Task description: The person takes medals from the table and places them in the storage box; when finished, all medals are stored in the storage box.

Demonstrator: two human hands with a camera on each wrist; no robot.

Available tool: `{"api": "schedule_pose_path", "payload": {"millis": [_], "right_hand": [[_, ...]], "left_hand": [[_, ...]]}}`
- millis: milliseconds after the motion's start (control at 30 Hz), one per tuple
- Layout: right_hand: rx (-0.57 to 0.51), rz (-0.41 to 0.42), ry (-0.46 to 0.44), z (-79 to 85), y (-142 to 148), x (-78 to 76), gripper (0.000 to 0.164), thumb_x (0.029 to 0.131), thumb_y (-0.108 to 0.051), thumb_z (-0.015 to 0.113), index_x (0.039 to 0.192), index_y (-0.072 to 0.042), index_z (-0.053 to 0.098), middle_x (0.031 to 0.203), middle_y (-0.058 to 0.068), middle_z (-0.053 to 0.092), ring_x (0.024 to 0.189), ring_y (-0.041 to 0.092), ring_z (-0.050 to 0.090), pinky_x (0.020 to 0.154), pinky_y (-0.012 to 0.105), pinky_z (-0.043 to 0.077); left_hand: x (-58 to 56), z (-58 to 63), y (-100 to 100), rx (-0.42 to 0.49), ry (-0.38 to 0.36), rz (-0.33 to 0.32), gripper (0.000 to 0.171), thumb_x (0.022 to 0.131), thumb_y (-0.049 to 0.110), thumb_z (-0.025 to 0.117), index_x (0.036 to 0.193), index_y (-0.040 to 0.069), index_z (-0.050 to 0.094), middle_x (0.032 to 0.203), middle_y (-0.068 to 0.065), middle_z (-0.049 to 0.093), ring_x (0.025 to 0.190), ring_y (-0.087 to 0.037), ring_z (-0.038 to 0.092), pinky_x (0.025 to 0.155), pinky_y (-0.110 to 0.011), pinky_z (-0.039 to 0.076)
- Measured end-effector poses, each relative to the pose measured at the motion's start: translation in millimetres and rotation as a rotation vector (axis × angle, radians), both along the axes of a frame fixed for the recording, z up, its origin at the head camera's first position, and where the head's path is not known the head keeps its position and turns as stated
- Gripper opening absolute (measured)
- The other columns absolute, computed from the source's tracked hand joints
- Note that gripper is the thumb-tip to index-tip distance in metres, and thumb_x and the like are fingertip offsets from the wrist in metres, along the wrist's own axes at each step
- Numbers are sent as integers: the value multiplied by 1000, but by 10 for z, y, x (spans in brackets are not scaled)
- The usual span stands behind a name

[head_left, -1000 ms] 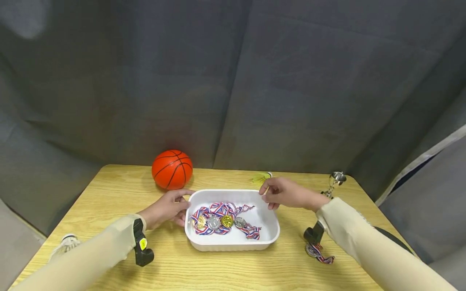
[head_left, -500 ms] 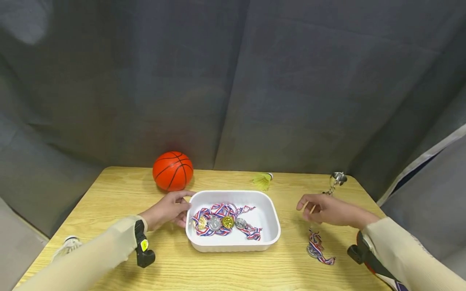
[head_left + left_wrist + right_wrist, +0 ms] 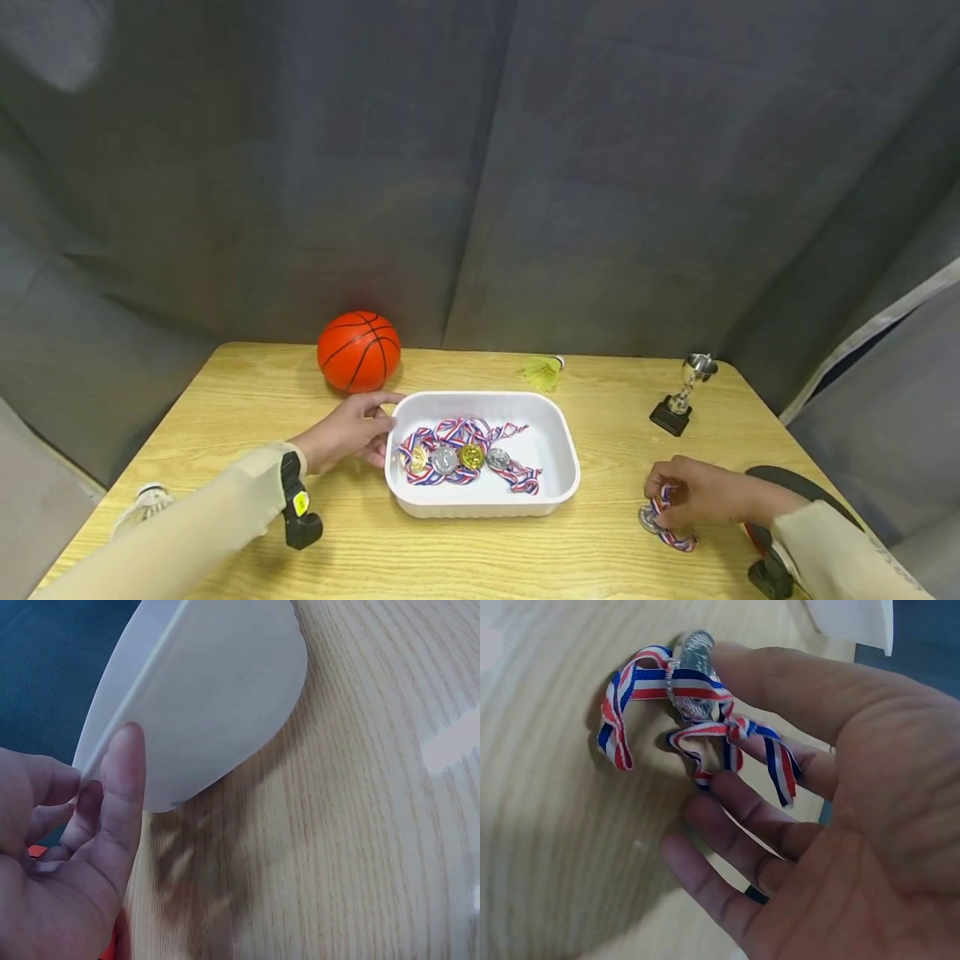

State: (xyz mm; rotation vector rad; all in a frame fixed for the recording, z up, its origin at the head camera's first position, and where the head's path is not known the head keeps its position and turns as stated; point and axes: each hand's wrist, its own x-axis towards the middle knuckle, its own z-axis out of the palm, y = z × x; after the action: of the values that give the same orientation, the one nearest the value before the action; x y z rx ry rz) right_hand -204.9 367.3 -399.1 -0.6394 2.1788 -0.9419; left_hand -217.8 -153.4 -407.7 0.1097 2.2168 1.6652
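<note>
A white plastic tub [image 3: 480, 504] stands mid-table, with several gold and silver medals [image 3: 471, 456] on striped ribbons inside. My left hand [image 3: 351, 431] holds the tub's left end; in the left wrist view, its fingers [image 3: 124, 769] pinch the rim. To the right of the tub, my right hand [image 3: 701, 493] is down at the tabletop, gripping a silver medal [image 3: 648, 518] with a red, white and blue ribbon. The right wrist view has that medal [image 3: 694, 675] tilted up against the thumb, its knotted ribbon [image 3: 739, 727] hanging by the fingers; the index fingertip is hidden.
An orange basketball [image 3: 358, 352] sits behind the tub's left end. A yellow shuttlecock [image 3: 543, 372] lies behind the tub, and a small silver trophy cup [image 3: 682, 396] stands back right. A white shuttlecock [image 3: 144, 507] is by my left sleeve. A dark round-edged object [image 3: 802, 492] lies partly under my right forearm.
My right hand has moved from the tub's right rim rightward and down to the silver medal on the table, and now grips it. The left hand has stayed on the tub.
</note>
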Motion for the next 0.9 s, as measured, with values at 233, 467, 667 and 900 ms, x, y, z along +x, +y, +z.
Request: {"api": "schedule_pose_path", "payload": {"millis": [233,467,667,900], "right_hand": [[-42,14,-6,-85,1,64,30,93,-3,73,109,7,50,93,6,50,70,5,46,57,23,40],[29,-74,-30,-83,-23,141,25,93,0,73,105,2,51,90,8,57,68,10,53,54,22,47],[21,-81,24,-80,-24,141,27,96,-3,72,105,1,47,92,10,60,69,10,57,54,22,51],[-25,-87,169,-177,83,131,22,96,-5,71,109,2,54,94,8,62,74,2,54,60,20,48]], "left_hand": [[0,-9,-5,5,-1,-5,48,104,2,54,152,3,50,98,-12,54,69,-15,58,60,-26,65],[-13,-11,0,10,0,-7,48,104,3,54,152,3,49,100,-15,58,71,-16,59,63,-29,66],[-13,-24,0,12,3,-4,48,104,3,54,152,3,50,98,-13,56,71,-15,58,63,-28,66],[0,-4,-4,20,-1,-14,49,104,3,53,152,3,49,95,-13,57,70,-15,58,63,-28,66]]}}
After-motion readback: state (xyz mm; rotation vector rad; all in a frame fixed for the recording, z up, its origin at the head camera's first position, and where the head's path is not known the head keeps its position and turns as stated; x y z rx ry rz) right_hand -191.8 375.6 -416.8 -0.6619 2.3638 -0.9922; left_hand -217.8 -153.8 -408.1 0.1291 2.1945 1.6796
